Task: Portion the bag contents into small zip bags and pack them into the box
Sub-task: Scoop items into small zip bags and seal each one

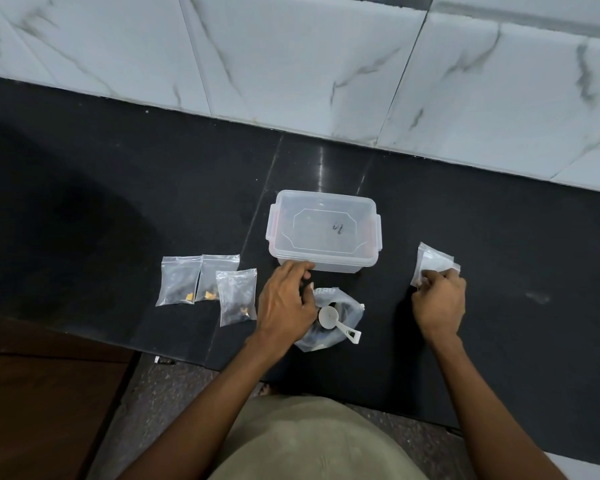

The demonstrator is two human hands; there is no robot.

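Observation:
A clear plastic box (324, 230) with its lid on stands in the middle of the black counter. In front of it lies the large bag (340, 320) with dark contents, and a white scoop (336, 322) rests on top of it. My left hand (284, 306) hovers over the large bag's left side, fingers loosely curled near the box's front edge, holding nothing that I can see. My right hand (439, 301) pinches the lower edge of a stack of empty small zip bags (432, 263). Three filled small zip bags (207, 287) lie left of the box.
The black counter (118, 202) runs to a white marble-tiled wall (291, 64) at the back. A brown cabinet front (42, 393) sits below the counter edge at lower left. A speckled floor shows beneath me.

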